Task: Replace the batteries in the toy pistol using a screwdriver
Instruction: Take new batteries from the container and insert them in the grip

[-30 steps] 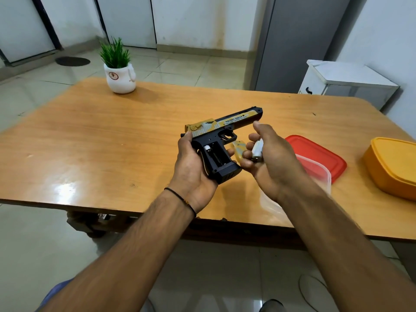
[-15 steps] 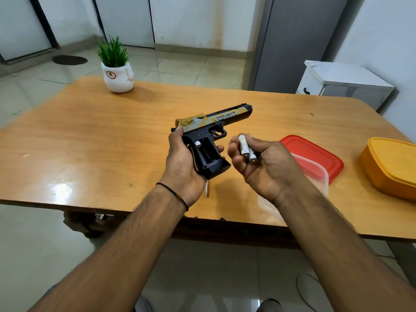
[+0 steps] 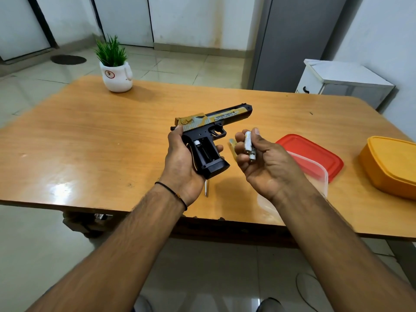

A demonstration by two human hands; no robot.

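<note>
Table [image 3: 90,143], plant pot [image 3: 117,77], red lid [image 3: 315,154], yellow tub [image 3: 391,163]

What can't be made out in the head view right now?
All in the head view:
- Screwdriver: only the metal shaft shows; the left hand and toy pistol hide the rest.
- Batteries: polarity marks too small; the right hand covers parts.
- Open grip compartment: dark, contacts unclear.
- Clear container: mostly behind the right wrist.
</note>
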